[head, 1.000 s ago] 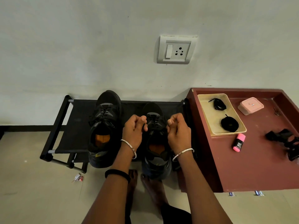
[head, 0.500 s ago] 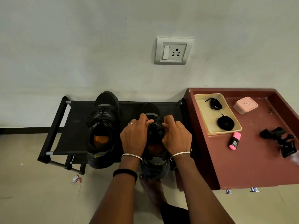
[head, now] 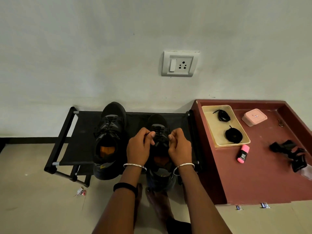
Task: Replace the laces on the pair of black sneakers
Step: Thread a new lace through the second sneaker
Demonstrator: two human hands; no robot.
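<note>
At the centre of the frame, both my hands are curled over the right sneaker [head: 157, 121] on the black rack [head: 81, 132]. My left hand [head: 138, 148] and right hand [head: 179, 148] each press thumb against forefinger, pinching what I take to be the old lace [head: 158, 130] on either side of the eyelets; black on black, the strand itself barely shows. The left sneaker [head: 110, 130] stands just beside it, still laced. The new laces [head: 233, 135] wait in the tray [head: 219, 132] on the red table [head: 253, 179], right of the rack. The heel looks to overhang the rack's front bar, so a hard tug toward me could drag the shoe off. Pulling unevenly might also jam a knot tighter instead of loosening it.
</note>
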